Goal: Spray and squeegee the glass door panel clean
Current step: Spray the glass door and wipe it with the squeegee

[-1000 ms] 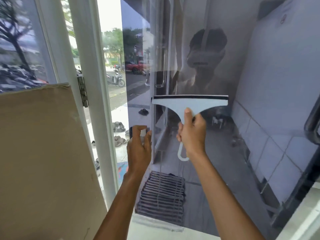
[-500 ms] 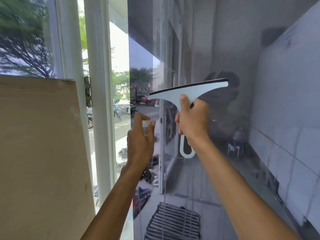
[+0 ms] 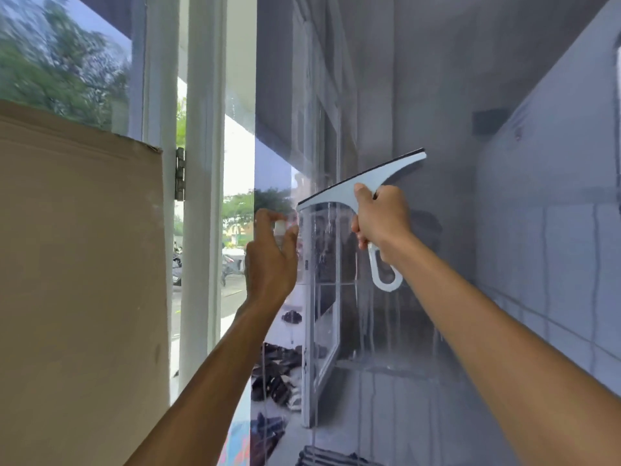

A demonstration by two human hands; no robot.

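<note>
The tinted glass door panel (image 3: 437,95) fills the middle and right of the view, with wet streaks running down below the squeegee. My right hand (image 3: 381,218) grips the handle of a pale blue squeegee (image 3: 364,183); its black blade is tilted, right end higher, against the glass. My left hand (image 3: 270,257) is wrapped around a small spray bottle (image 3: 280,227) near the panel's left edge, a finger on its top. Most of the bottle is hidden by the hand.
A white door frame post (image 3: 203,163) with a hinge (image 3: 180,173) stands left of the panel. A tall brown cardboard sheet (image 3: 77,264) leans at the left. Shoes (image 3: 279,371) lie on the floor outside, below the hands.
Both hands have risen up the glass and the view has tilted upward. The squeegee went from level to tilted, right end up. Wet streaks now show under it.
</note>
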